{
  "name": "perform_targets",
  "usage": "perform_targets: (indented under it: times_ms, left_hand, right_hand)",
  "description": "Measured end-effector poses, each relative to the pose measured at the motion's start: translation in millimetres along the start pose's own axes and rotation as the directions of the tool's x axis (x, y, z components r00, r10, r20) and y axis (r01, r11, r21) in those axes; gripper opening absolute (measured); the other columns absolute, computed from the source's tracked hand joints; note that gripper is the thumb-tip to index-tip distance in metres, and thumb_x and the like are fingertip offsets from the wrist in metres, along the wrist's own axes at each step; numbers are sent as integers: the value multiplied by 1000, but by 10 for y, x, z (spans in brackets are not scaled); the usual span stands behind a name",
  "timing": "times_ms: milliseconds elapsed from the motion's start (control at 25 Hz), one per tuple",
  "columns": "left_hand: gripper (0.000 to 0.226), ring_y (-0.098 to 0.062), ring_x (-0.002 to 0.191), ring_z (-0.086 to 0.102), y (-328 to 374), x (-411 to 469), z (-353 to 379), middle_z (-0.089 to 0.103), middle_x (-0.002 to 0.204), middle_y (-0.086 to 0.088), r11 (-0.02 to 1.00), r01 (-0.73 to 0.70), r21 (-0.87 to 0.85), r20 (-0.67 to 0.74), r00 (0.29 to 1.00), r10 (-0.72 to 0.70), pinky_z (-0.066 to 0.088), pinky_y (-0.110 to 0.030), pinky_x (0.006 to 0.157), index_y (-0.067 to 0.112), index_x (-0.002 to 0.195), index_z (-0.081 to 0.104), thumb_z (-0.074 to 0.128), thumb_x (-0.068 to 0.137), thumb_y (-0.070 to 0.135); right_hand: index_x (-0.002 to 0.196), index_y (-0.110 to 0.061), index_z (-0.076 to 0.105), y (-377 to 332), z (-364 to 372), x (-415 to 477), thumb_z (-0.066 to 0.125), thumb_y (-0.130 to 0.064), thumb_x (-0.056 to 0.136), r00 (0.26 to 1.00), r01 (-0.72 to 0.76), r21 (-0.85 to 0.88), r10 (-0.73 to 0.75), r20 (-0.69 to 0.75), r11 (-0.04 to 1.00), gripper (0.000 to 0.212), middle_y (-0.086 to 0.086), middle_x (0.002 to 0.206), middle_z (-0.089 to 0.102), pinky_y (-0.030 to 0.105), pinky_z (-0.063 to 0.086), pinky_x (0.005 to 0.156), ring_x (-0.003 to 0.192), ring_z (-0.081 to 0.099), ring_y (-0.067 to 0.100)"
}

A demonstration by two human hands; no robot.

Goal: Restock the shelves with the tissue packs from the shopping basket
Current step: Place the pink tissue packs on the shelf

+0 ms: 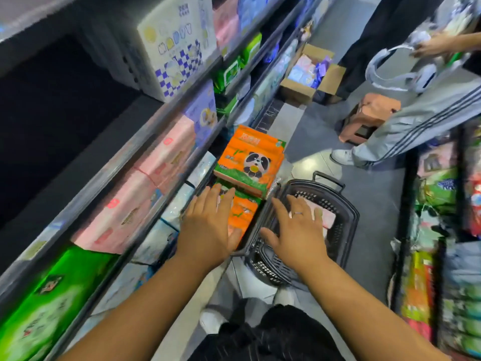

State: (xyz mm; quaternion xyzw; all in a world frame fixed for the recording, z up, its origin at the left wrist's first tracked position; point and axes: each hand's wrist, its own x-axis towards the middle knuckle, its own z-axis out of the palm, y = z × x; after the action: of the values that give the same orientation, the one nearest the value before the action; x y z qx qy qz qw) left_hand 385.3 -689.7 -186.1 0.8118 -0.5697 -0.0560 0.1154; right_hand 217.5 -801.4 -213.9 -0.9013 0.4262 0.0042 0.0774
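Orange packs stacked beside basket; pink pack left inside; left hand, right hand: fingers spread, nothing held.

A: How are the arms placed?
B: Both bare forearms stretch forward and down, nearly parallel.
A: And the hands?
B: Left hand palm down, fingers straight and spread. Right hand the same, just beside it, thumb angled inward.

Possibly "10" on orange panda pack; other print too blurred.
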Motion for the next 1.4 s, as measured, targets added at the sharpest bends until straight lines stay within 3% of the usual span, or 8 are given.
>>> perform_targets:
  times_ms: [240,360,520,640,760,1120,1320,1400]
  left_hand:
    - [85,-39,138,32,802,282,749,35,150,-18,999,-40,22,263,964,33,30,-51,110,13,147,34,71,77,46]
    - [86,-39,140,27,1254,490,1150,29,153,-17,998,-55,27,359,932,41,27,-50,111,14,148,29,69,79,45]
    - [89,-43,127,45,1744,791,1720,45,141,-23,994,-107,35,444,892,80,39,-50,104,8,141,43,78,68,44]
    - [87,-37,142,21,1924,952,2158,21,155,-19,994,-105,31,542,837,71,18,-42,116,15,152,18,63,84,45]
    - [85,-32,146,2,1860,1134,2726,2,160,-14,990,-131,57,588,805,73,4,-39,118,20,153,-2,50,92,48]
    - [87,-32,146,2,1225,1648,4854,2,159,-12,944,-319,82,691,701,177,8,-40,119,20,152,-2,54,90,47]
    - [89,-29,146,-8,986,1578,5651,-5,159,-11,913,-406,31,720,643,261,1,-38,120,21,152,-6,55,89,40]
    - [89,-28,146,-14,933,1639,5850,-14,159,-9,920,-388,51,738,635,227,0,-39,120,23,151,-10,54,91,38]
  right_hand:
    - [154,-27,19,1076,385,-210,47,-59,92,951,-156,21,144,273,988,74,13,159,21,59,10,115,147,14,33]
    - [154,-28,16,1613,521,-207,48,-57,92,929,-199,57,170,328,978,75,11,160,16,57,10,117,147,12,31]
    - [154,-28,10,2220,867,-30,48,-54,93,882,-245,72,191,432,967,77,12,161,11,54,10,119,148,9,31]
    - [154,-27,8,2568,1272,182,49,-55,92,855,-254,51,199,479,966,80,12,160,12,54,13,118,147,12,32]
    - [154,-26,8,2830,1821,393,51,-55,91,827,-300,61,228,513,952,81,13,159,13,52,16,118,146,14,34]
    - [155,-22,-2,3386,4101,1022,58,-52,90,753,-404,34,312,579,914,93,14,162,-2,48,14,120,148,4,34]
    - [149,-27,-25,3485,4914,1169,64,-52,86,672,-422,-62,357,649,905,112,9,155,-35,56,4,118,146,-20,37]
    - [148,-26,-28,3410,5088,1079,63,-51,87,699,-434,-88,396,595,897,112,10,152,-40,59,2,115,143,-25,40]
